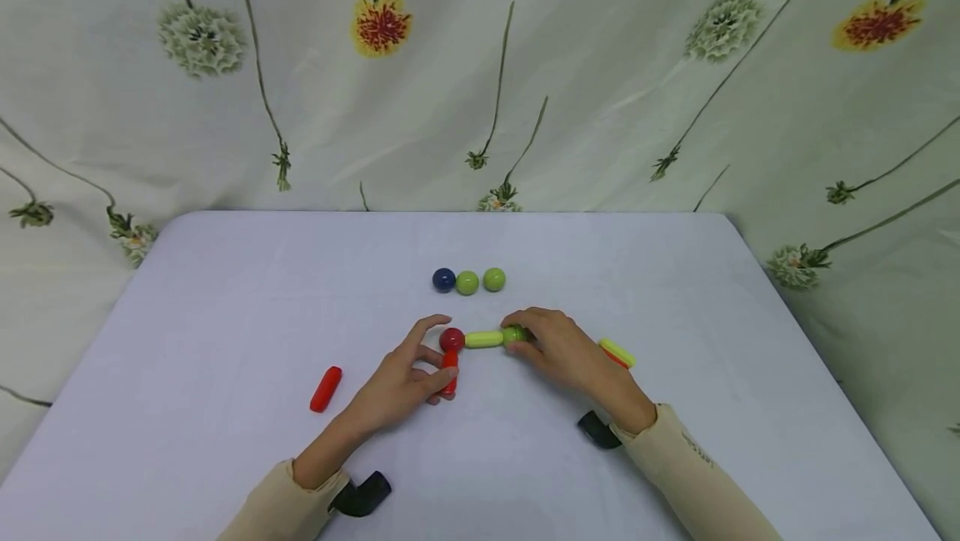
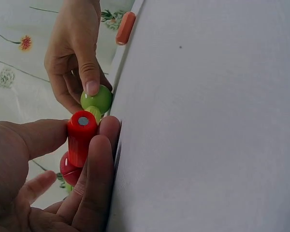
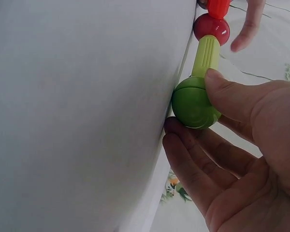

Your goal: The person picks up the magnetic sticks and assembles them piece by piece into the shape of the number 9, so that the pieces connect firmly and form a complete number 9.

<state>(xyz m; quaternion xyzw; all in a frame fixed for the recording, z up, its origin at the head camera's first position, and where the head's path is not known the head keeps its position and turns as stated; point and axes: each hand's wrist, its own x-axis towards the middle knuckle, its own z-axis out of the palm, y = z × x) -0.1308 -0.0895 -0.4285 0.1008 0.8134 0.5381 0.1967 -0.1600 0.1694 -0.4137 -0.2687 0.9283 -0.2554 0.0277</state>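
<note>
My left hand (image 1: 401,383) pinches a red rod (image 2: 79,140) between thumb and fingers. A round grey disc shows in the rod's near end, and its far end meets a red ball (image 1: 452,339). From that ball a yellow-green rod (image 1: 483,340) runs right to a green ball (image 3: 193,104), so the pieces form an L on the table. My right hand (image 1: 558,349) grips the green ball, thumb on one side and fingertips at the other.
Behind the hands sit a dark blue ball (image 1: 444,280) and two green balls, one (image 1: 467,283) beside the blue one. A loose red rod (image 1: 326,389) lies at left. Beyond the right hand lie a yellow rod (image 1: 618,352) and a red one, side by side. Flowered cloth (image 1: 420,107) hangs behind the white table (image 1: 225,299).
</note>
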